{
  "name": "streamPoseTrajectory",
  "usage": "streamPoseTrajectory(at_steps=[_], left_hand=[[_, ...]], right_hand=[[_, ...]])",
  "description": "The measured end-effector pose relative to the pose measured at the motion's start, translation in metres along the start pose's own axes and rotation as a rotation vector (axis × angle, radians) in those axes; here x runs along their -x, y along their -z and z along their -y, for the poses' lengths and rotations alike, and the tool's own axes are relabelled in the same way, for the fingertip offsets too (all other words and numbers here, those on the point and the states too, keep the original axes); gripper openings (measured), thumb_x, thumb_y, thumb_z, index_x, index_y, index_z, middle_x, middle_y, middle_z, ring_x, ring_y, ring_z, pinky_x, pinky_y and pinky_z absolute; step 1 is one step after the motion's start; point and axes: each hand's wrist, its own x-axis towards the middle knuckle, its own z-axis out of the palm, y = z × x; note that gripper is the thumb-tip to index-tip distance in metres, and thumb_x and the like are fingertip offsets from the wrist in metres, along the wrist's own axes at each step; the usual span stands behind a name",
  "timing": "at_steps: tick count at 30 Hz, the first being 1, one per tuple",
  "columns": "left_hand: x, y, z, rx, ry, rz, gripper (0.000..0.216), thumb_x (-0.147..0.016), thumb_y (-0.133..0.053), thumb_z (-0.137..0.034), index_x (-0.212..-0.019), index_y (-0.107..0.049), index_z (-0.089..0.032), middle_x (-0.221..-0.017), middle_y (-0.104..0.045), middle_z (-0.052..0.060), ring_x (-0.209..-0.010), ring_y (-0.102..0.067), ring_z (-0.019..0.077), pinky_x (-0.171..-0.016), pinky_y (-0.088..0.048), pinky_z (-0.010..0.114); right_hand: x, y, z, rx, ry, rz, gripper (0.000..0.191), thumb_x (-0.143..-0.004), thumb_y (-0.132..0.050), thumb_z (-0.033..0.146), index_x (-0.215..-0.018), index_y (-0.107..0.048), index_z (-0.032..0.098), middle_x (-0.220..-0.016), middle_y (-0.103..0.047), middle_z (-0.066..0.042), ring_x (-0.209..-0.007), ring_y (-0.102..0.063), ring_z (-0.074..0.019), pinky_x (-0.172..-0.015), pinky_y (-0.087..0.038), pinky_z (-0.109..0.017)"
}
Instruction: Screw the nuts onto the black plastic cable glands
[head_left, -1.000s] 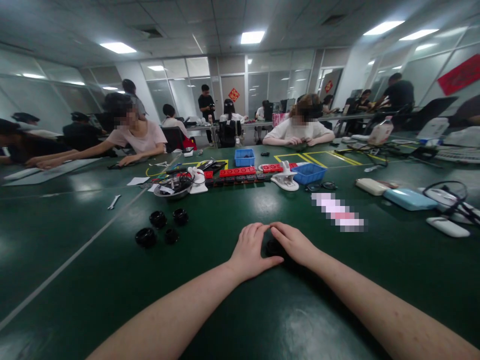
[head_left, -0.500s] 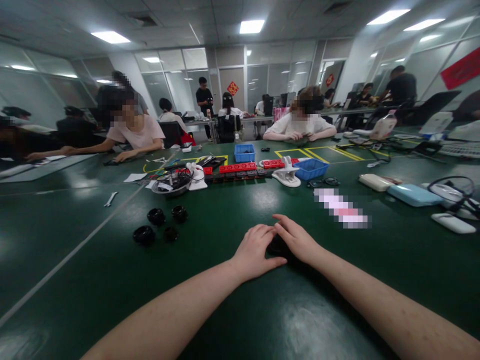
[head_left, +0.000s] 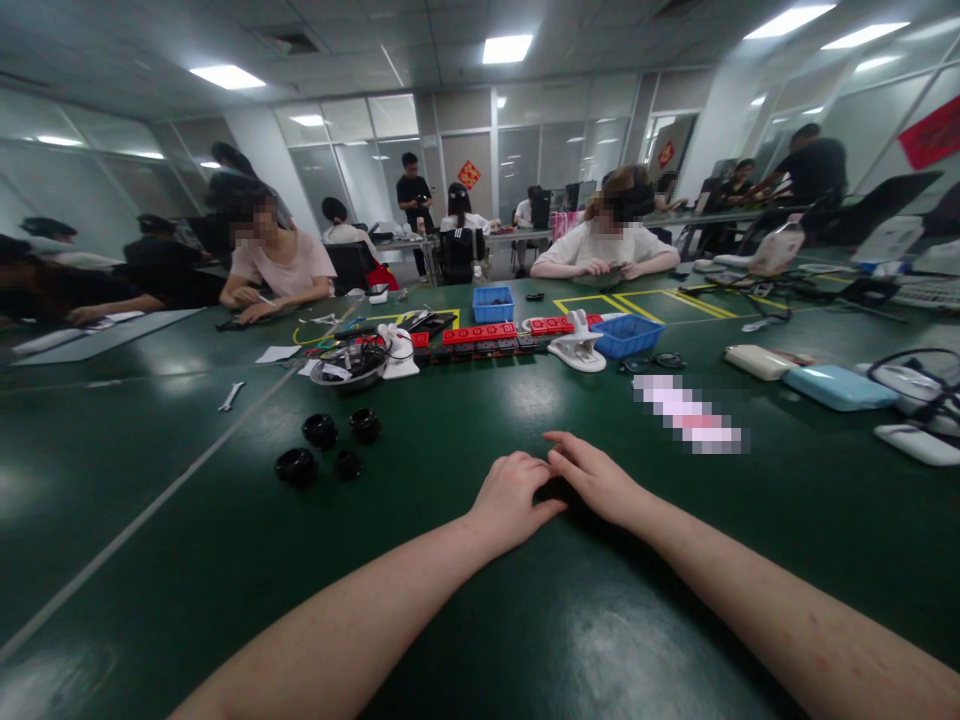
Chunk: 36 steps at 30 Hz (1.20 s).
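My left hand (head_left: 510,497) rests on the green table with its fingers bent and its thumb pointing right. Against its fingertips lies my right hand (head_left: 596,482), fingers curled inward and the index finger reaching across. A dark patch shows in the gap between the hands, probably a small black thing, but the fingers cover most of it and its kind cannot be made out. To the left stand several glossy black ring-shaped parts (head_left: 320,431) in a loose cluster.
An open-end wrench (head_left: 232,396) lies farther left. Across the table are a metal bowl of parts (head_left: 349,368), red power strips (head_left: 480,334), a white clip stand (head_left: 577,345) and a blue bin (head_left: 627,336). A light blue case (head_left: 840,387) lies right. Co-workers sit opposite.
The view has shifted slightly, so the table items appear a little farther right. My left thumb has drawn in a little, and less of the dark thing shows between my hands.
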Motion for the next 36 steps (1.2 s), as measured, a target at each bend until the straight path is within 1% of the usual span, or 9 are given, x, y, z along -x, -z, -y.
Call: streamPoseTrajectory(at_steps=[7, 13, 17, 24, 30, 36], left_hand=[[0.001, 0.002, 0.001, -0.032, 0.037, 0.001, 0.028, -0.074, -0.067, -0.035, -0.097, -0.061, -0.019, -0.092, -0.065, 0.003, -0.091, -0.055, 0.0213, -0.078, -0.042, 0.034], [0.001, 0.004, 0.004, -0.047, 0.078, -0.001, 0.029, -0.074, -0.067, -0.035, -0.098, -0.062, -0.02, -0.094, -0.066, 0.003, -0.089, -0.056, 0.021, -0.076, -0.042, 0.033], [0.002, 0.009, 0.012, -0.056, 0.128, -0.016, 0.032, -0.074, -0.066, -0.034, -0.104, -0.06, -0.024, -0.098, -0.066, 0.0, -0.091, -0.056, 0.0203, -0.077, -0.041, 0.032], [0.011, 0.022, 0.027, -0.098, 0.243, -0.037, 0.033, -0.075, -0.064, -0.036, -0.105, -0.06, -0.022, -0.096, -0.066, 0.002, -0.091, -0.057, 0.0211, -0.078, -0.042, 0.033], [0.033, 0.041, 0.044, -0.111, 0.342, -0.037, 0.034, -0.078, -0.06, -0.036, -0.109, -0.058, -0.021, -0.101, -0.064, 0.004, -0.095, -0.057, 0.0212, -0.082, -0.044, 0.035], [0.076, 0.06, 0.059, -0.119, 0.49, -0.041, 0.039, -0.08, -0.053, -0.041, -0.113, -0.056, -0.02, -0.108, -0.061, 0.006, -0.102, -0.056, 0.0232, -0.087, -0.044, 0.037]], right_hand=[[0.001, 0.002, 0.004, 0.02, 0.0, 0.016, 0.042, -0.087, -0.037, 0.04, -0.118, -0.048, 0.014, -0.095, -0.061, -0.01, -0.088, -0.057, -0.0213, -0.08, -0.043, -0.036], [0.002, 0.003, 0.007, 0.048, -0.005, 0.041, 0.04, -0.087, -0.039, 0.037, -0.118, -0.048, 0.013, -0.093, -0.062, -0.009, -0.087, -0.057, -0.0209, -0.08, -0.042, -0.036], [0.002, 0.005, 0.009, 0.076, -0.011, 0.054, 0.04, -0.087, -0.041, 0.036, -0.118, -0.048, 0.012, -0.094, -0.062, -0.01, -0.086, -0.057, -0.0205, -0.078, -0.042, -0.034], [0.005, 0.008, 0.011, 0.115, -0.007, 0.073, 0.042, -0.086, -0.043, 0.037, -0.119, -0.049, 0.013, -0.094, -0.061, -0.01, -0.085, -0.057, -0.0202, -0.075, -0.042, -0.032], [0.007, 0.009, 0.014, 0.127, -0.004, 0.099, 0.046, -0.085, -0.045, 0.04, -0.123, -0.046, 0.014, -0.098, -0.061, -0.01, -0.088, -0.057, -0.0204, -0.076, -0.042, -0.032], [0.008, 0.008, 0.014, 0.134, -0.004, 0.12, 0.05, -0.084, -0.046, 0.042, -0.125, -0.044, 0.014, -0.101, -0.06, -0.011, -0.09, -0.056, -0.0213, -0.078, -0.042, -0.033]])
